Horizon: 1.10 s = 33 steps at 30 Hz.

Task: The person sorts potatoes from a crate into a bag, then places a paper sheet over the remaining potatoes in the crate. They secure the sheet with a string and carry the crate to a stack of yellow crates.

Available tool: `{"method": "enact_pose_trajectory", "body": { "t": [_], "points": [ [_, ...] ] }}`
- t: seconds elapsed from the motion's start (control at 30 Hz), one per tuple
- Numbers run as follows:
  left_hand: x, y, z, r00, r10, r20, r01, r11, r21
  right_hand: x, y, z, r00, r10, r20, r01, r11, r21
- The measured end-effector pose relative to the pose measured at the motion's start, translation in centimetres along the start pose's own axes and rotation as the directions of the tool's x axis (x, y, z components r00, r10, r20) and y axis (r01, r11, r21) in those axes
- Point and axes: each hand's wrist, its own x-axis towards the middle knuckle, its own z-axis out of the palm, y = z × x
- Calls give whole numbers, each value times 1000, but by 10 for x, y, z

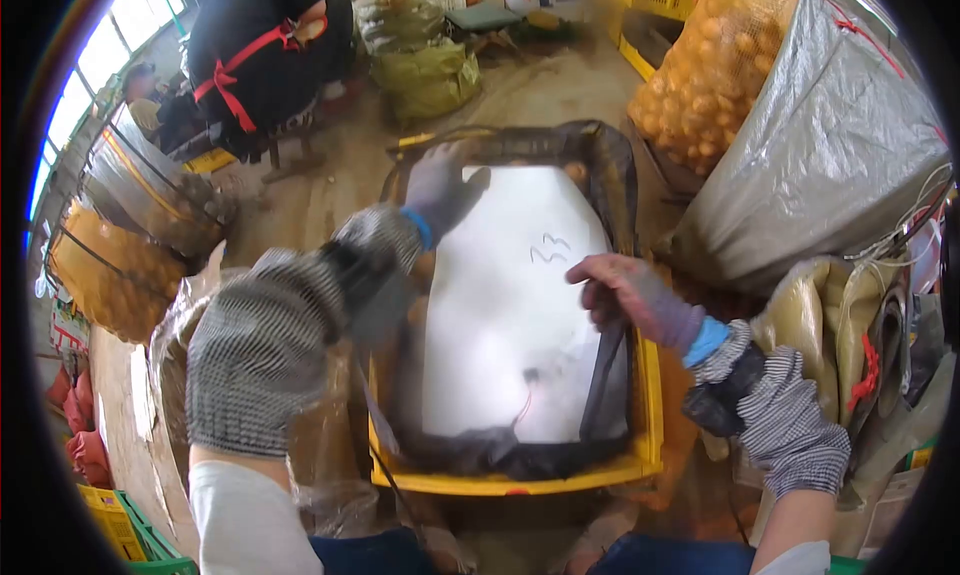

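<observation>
A yellow crate lined with black plastic stands in front of me. Across its top lies a white sheet with handwritten marks like "33" and a dark smudge near its lower edge. My left hand, in a greyish glove, rests flat by the sheet's upper left edge, fingers stretched out and a little blurred. Over the right edge of the sheet is my right hand, also gloved, its index finger extended and the others loosely bent, with nothing visible in it. A few round brown things show at the liner's edges, mostly covered.
Mesh sacks of round, onion-like produce stand at the right and left. A tall grey plastic sack leans close on the right, above folded sacks. A person in dark clothing bends over at the back left.
</observation>
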Motion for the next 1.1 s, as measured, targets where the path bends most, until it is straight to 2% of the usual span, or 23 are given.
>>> {"method": "enact_pose_trajectory", "body": {
  "t": [0.07,0.1,0.17,0.2,0.27,0.3,0.33,0.37,0.47,0.5,0.6,0.63,0.67,0.73,0.77,0.8,0.83,0.87,0.9,0.97,1.0,1.03,1.1],
  "points": [
    [48,-10,17,993,21,-114,9,966,260,29,-5,7,996,80,43,-85,987,136],
    [68,-13,28,985,45,-167,23,924,381,43,-2,6,994,55,96,-76,969,236],
    [90,-19,53,983,-136,-125,179,873,454,77,16,0,981,1,196,-87,899,430],
    [99,-41,73,981,-191,-22,185,912,366,107,31,-8,895,-125,429,-160,806,570],
    [110,-63,96,939,-291,185,257,948,190,149,35,-10,549,-457,700,-419,574,704],
    [95,-59,100,952,-263,157,228,950,212,140,29,-15,967,20,254,-165,807,567],
    [76,-42,87,962,-239,129,204,950,237,151,27,-13,987,96,126,-150,818,555],
    [67,-41,81,997,-21,80,-4,954,299,167,27,-13,986,122,114,-166,783,600],
    [47,-56,75,944,321,72,-316,820,477,199,8,-8,979,176,104,-203,764,612],
    [43,-60,75,927,373,45,-362,853,375,205,-3,-4,977,188,104,-213,777,593],
    [33,-54,73,912,410,-18,-370,840,397,211,-32,19,991,35,128,-99,835,541],
    [32,-52,73,864,488,-126,-396,812,430,235,-19,18,992,-61,112,-10,835,549],
    [32,-54,73,881,456,-128,-380,842,383,258,-7,18,983,-157,96,77,825,560],
    [27,-56,67,914,384,-130,-335,896,292,261,-1,23,993,36,114,-100,770,630],
    [19,-55,61,954,250,-164,-228,963,142,259,3,25,983,132,126,-183,729,660],
    [14,-49,57,989,-98,-107,72,971,-227,256,6,25,980,165,115,-200,745,637],
    [10,-41,55,917,-394,63,364,762,-535,249,5,23,976,192,99,-212,763,610],
    [7,-35,53,760,-570,312,583,386,-715,243,3,22,974,215,78,-219,782,584],
    [3,-36,50,658,-534,531,688,140,-712,236,1,21,977,200,79,-207,775,597],
    [4,-33,55,647,-347,678,728,16,-686,224,-4,21,977,195,90,-208,747,632],
    [10,-32,56,601,-206,772,728,-257,-635,220,-8,22,977,191,97,-207,733,647],
    [17,-28,54,536,-58,842,718,-494,-491,218,-11,22,976,190,104,-211,719,662],
    [41,-63,89,517,429,741,805,-539,-249,222,-16,21,976,184,117,-214,694,688]
  ]
}}
